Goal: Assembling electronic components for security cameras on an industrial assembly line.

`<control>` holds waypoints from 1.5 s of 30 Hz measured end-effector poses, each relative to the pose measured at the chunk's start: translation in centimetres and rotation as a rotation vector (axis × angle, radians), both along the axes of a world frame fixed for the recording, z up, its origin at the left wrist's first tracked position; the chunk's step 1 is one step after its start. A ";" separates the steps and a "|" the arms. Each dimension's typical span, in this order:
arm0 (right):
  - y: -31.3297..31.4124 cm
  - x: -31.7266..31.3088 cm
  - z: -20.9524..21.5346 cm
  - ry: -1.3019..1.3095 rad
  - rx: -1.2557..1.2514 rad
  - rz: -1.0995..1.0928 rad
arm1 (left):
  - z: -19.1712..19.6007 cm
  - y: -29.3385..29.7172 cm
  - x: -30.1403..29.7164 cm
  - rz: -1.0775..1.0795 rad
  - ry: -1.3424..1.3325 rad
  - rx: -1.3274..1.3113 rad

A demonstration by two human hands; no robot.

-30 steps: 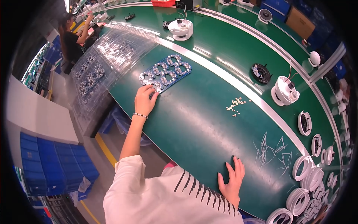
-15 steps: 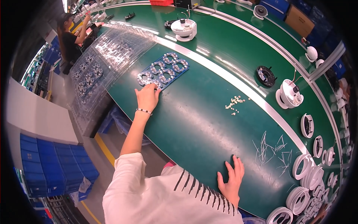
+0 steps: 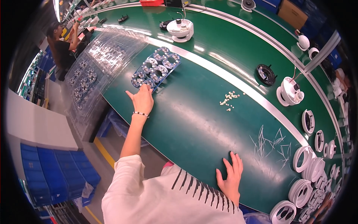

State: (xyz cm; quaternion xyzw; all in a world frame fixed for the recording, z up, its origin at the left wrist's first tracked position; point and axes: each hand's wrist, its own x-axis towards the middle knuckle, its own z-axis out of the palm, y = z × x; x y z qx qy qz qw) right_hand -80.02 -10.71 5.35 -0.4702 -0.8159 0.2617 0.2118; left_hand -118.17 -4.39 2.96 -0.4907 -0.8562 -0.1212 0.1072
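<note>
Bins [image 3: 56, 171]: blue, near left, in a group on the floor.

Co-worker [image 3: 61, 50]: far left, one arm raised, well apart from the surface's near end.

Trays [image 3: 112, 56]: clear plastic, at the far left of the surface [image 3: 179, 138]; further blue panels show through at their left part.

Left hand [image 3: 142, 102]: beaded bracelet [image 3: 141, 114] at the wrist. One finger splays out to the left; the others bend down at the panel's near end, touching it. Their tips are hidden, so whether they grip or only press cannot be told.

Panel [image 3: 154, 68]: blue, with ring-shaped clusters in two rows; on the surface's left part, just right of the trays. It lies far and slightly right of the left hand's fingers, long axis running from near left to far right. The left hand is clearly the nearer; the right is well apart.

White unit [image 3: 181, 30]: one, beyond the rail [image 3: 209, 64].

Cubes [image 3: 229, 98]: small, pale, loosely scattered, mid-surface.

Right hand [image 3: 230, 177]: near edge, palm down, fingers loosely spread, holding nothing visible.

Strips [image 3: 262, 143]: thin, pale, strewn right of the right hand.

Rings [image 3: 300, 192]: white, grouped and partly stacked, near right.
</note>
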 end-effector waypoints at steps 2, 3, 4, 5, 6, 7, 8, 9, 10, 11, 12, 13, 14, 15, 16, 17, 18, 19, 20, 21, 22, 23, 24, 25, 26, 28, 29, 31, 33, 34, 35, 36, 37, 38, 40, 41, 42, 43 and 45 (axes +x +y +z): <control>0.0 -0.2 -0.2 0.005 -0.004 -0.002 | 0.4 0.0 -0.1 0.016 -0.007 -0.088; 0.0 -0.3 -0.3 0.014 0.000 0.005 | 0.5 0.0 -0.3 0.013 -0.006 -0.089; 0.0 -0.5 -0.4 0.024 0.005 0.012 | 0.6 0.0 -0.4 0.012 0.009 -0.122; -0.1 -0.5 -0.5 0.024 0.004 0.011 | 0.7 0.0 -0.5 0.011 0.024 -0.155; -0.1 -0.5 -0.5 0.030 0.015 0.009 | 0.7 0.1 -0.6 0.010 0.025 -0.155; -0.1 -0.6 -0.5 0.035 0.027 0.006 | 0.8 0.2 -0.8 0.002 0.019 -0.181; -0.1 -0.6 -0.5 0.034 0.028 0.001 | 0.8 0.4 -0.9 -0.009 0.013 -0.207; 0.0 -0.6 -0.5 0.031 0.034 0.004 | 0.6 0.7 -1.5 0.000 0.004 -0.194; 0.0 -0.6 -0.4 0.027 0.042 0.004 | 0.6 0.9 -2.3 0.006 -0.004 -0.178; 0.1 -0.6 -0.4 0.036 0.037 0.000 | 0.4 1.3 -2.5 -0.005 0.003 -0.182; 0.2 -0.7 -0.5 0.042 0.033 -0.010 | 0.1 1.4 -2.5 -0.009 0.005 -0.184; 0.2 -0.7 -0.6 0.051 0.030 -0.006 | -0.1 1.3 -2.4 -0.016 0.008 -0.185; 0.2 -0.7 -0.8 0.058 0.030 0.004 | 0.0 0.9 -2.3 -0.006 0.051 -0.215; 0.2 -0.7 -0.6 0.064 0.031 0.015 | 0.0 0.5 -2.7 -0.007 0.061 -0.213; 0.2 -0.7 -0.7 0.078 0.018 0.020 | -0.1 0.1 -3.0 -0.006 0.044 -0.171; 0.2 -0.5 -0.7 0.093 0.007 0.031 | 0.3 -0.1 -2.7 0.029 -0.046 -0.133; 0.5 -1.3 -0.5 0.100 0.010 0.016 | 0.6 0.8 -2.8 0.024 -0.047 -0.087; 0.8 -1.9 -0.4 0.086 0.018 -0.026 | 0.8 2.0 -2.9 0.021 -0.050 -0.041; 0.8 -2.3 -0.4 0.116 0.024 -0.012 | 1.0 2.4 -2.5 -0.051 -0.043 0.063; 0.7 -2.1 -0.8 0.136 0.024 0.004 | 0.6 3.0 -1.1 -0.120 -0.048 0.162; 0.9 -1.7 -0.9 0.160 0.037 0.003 | 0.5 3.8 0.7 -0.253 -0.080 0.193; 1.3 -1.0 -0.7 0.157 0.094 -0.013 | 0.7 4.8 2.7 -0.419 -0.167 0.220; 1.8 -0.4 -0.6 0.159 0.151 -0.019 | 0.9 5.3 4.5 -0.575 -0.248 0.245; 2.8 0.7 -0.3 0.111 0.223 -0.062 | 1.0 5.7 6.7 -0.705 -0.268 0.192; 3.8 0.9 0.5 0.039 0.273 -0.169 | 0.3 6.7 7.4 -0.804 -0.245 0.107; 6.5 3.6 1.5 -0.088 0.414 -0.368 | -1.4 7.3 8.7 -0.873 -0.258 -0.080; 7.6 5.6 2.1 -0.145 0.475 -0.483 | -1.3 7.8 9.7 -0.879 -0.260 -0.148; 9.4 10.0 2.0 -0.333 0.542 -0.669 | -0.7 9.1 10.8 -0.896 -0.244 -0.220; 10.6 12.9 1.1 -0.413 0.476 -0.797 | -0.1 10.9 11.7 -0.909 -0.226 -0.023; 10.8 13.5 0.2 -0.457 0.497 -0.822 | 0.3 12.1 12.1 -0.957 -0.206 0.080; 11.1 14.9 -1.5 -0.424 0.489 -0.818 | 0.4 13.6 13.3 -0.981 -0.186 0.171; 11.2 16.2 -3.3 -0.387 0.482 -0.808 | 1.1 15.6 14.9 -1.065 -0.212 0.303; 11.2 16.7 -4.6 -0.356 0.482 -0.824 | 1.5 17.7 16.5 -1.112 -0.187 0.370; 11.3 16.6 -5.2 -0.318 0.488 -0.875 | 1.1 20.2 17.7 -1.116 -0.251 0.370; 11.2 15.9 -4.4 -0.198 0.446 -0.861 | -0.1 25.6 20.0 -1.055 -0.191 0.267; 11.0 15.9 -4.4 -0.188 0.438 -0.877 | 0.1 28.2 21.7 -0.978 -0.248 0.086; 11.0 15.9 -4.6 -0.177 0.426 -0.893 | 0.0 30.4 23.3 -0.894 -0.305 -0.093; 11.2 15.6 -4.8 -0.176 0.416 -0.898 | -1.8 32.9 24.4 -0.809 -0.311 -0.154; 11.5 15.3 -4.8 -0.196 0.460 -0.881 | -3.3 35.8 26.5 -0.684 -0.265 -0.277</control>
